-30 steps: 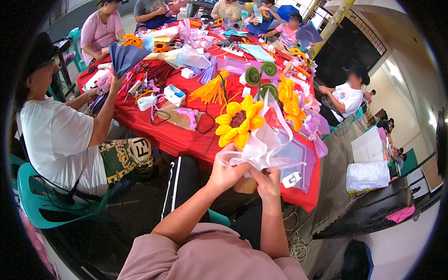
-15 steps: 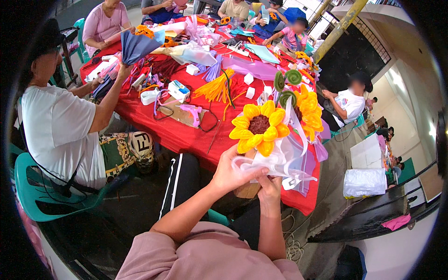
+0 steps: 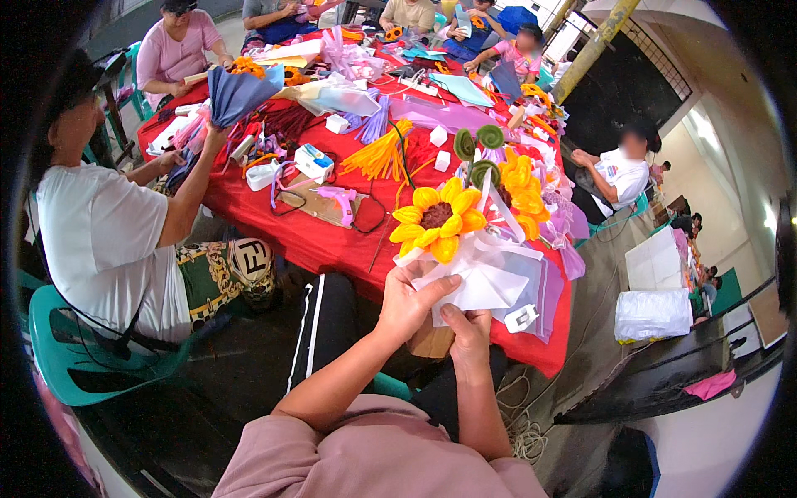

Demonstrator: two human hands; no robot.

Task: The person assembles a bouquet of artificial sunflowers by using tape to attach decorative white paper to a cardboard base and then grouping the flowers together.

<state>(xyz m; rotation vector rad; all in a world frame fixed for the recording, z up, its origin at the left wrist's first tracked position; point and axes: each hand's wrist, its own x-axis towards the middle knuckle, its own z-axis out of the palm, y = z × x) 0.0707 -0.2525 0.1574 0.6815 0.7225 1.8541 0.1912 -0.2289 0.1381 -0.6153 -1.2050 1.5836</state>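
Note:
Both my hands hold a small bouquet of fuzzy yellow sunflowers with brown centres over the near table edge. The front sunflower (image 3: 437, 217) tilts up above a sheet of thin white wrapping (image 3: 486, 270). Behind it stand a second sunflower (image 3: 521, 187) and curled green spirals (image 3: 490, 136). My left hand (image 3: 413, 300) is closed round the left side of the wrapping, thumb across its front. Lower down, my right hand (image 3: 467, 330) pinches the gathered bottom of the wrapping between thumb and fingers. The stems are hidden inside the wrapping and hands.
On the red-covered table (image 3: 270, 217) lie a pink glue gun (image 3: 339, 199), orange fuzzy stems (image 3: 378, 153), white boxes and a small white object (image 3: 521, 318) near the edge. A co-worker at left holds a dark blue wrapped bouquet (image 3: 239, 95). Several people sit around.
The bouquet has shifted slightly left and tipped. Its white wrapping is now spread flatter across the front, and my left thumb presses on it. My right hand has moved slightly left.

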